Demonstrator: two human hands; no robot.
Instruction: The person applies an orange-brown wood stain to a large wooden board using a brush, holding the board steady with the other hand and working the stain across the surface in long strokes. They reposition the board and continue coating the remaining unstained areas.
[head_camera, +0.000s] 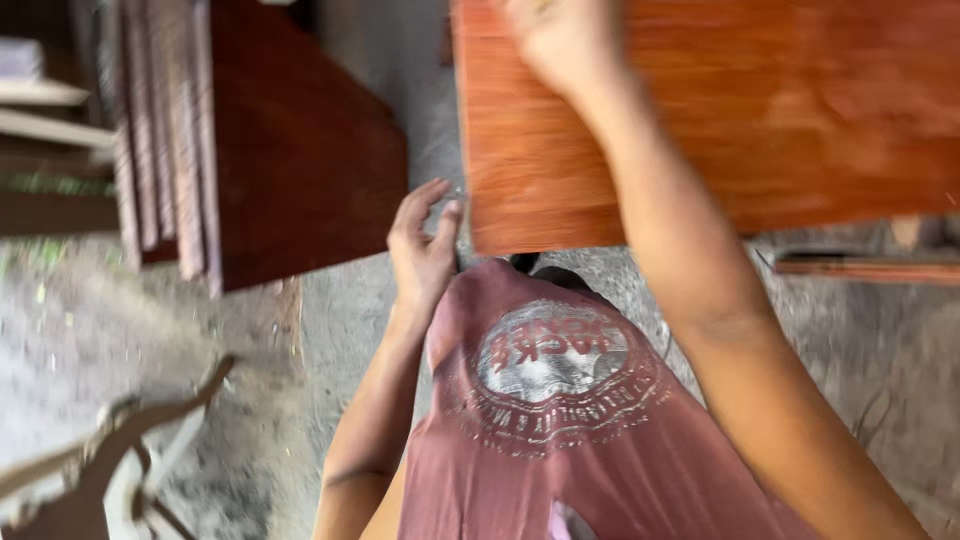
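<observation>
On orange board (780, 130): right hand (560, 40)

The broad wooden panel (780, 120) is a glossy reddish orange with fine lengthwise grain streaks and paler, hazy patches toward its right end. The stack of boards (260, 130) standing to the left is a much darker reddish brown, its edges showing dull brown and greyish stripes. The person's shirt (560, 430) is faded maroon, printed with a round grey and white emblem ringed by pale lettering. The ground (330, 320) is mottled grey, lighter at left.
</observation>
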